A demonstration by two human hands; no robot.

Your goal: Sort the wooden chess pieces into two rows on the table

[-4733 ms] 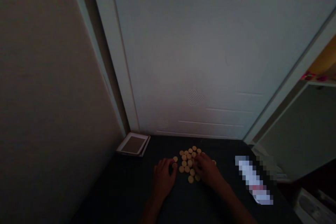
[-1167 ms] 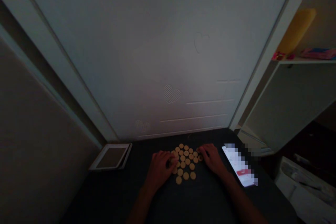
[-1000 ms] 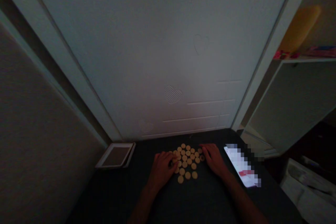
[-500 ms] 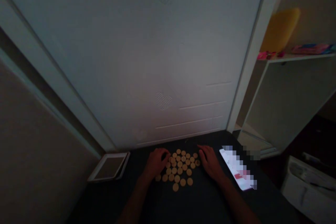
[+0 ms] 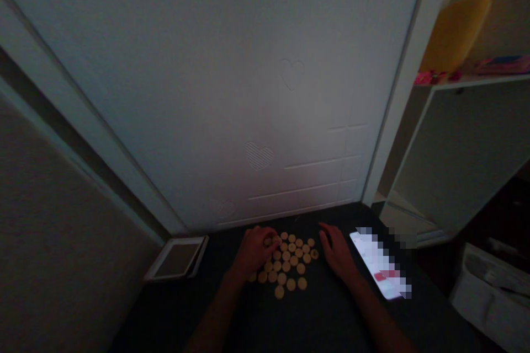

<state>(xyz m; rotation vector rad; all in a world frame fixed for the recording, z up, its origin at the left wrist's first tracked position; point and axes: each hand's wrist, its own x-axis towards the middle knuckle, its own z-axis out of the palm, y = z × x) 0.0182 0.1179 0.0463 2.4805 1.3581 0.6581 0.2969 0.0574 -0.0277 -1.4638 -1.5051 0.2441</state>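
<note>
Several round tan discs [image 5: 286,256] lie loosely spread on the dark tabletop between my two hands. They look like wooden pieces; the disc [image 5: 314,254] at the right edge bears a dark mark. My left hand [image 5: 257,248] reaches over the left side of the group. Its thumb and index finger are pinched together at a disc [image 5: 279,240], and the hand covers part of some discs below. To the right of the group, my right hand [image 5: 333,248] rests on the table with fingers stretched forward and apart, holding nothing.
A lit phone [image 5: 379,265] lies right of my right hand. A framed tablet-like object [image 5: 176,258] sits at the table's left. Behind the table [image 5: 314,314] rises a pale panel [image 5: 207,94] with embossed hearts. A white box [image 5: 488,292] stands lower right, below a shelf [image 5: 476,81].
My left hand has moved a little right, onto the discs, and its thumb and index finger have closed at one. My right hand stays beside the group. The camera view has shifted slightly.
</note>
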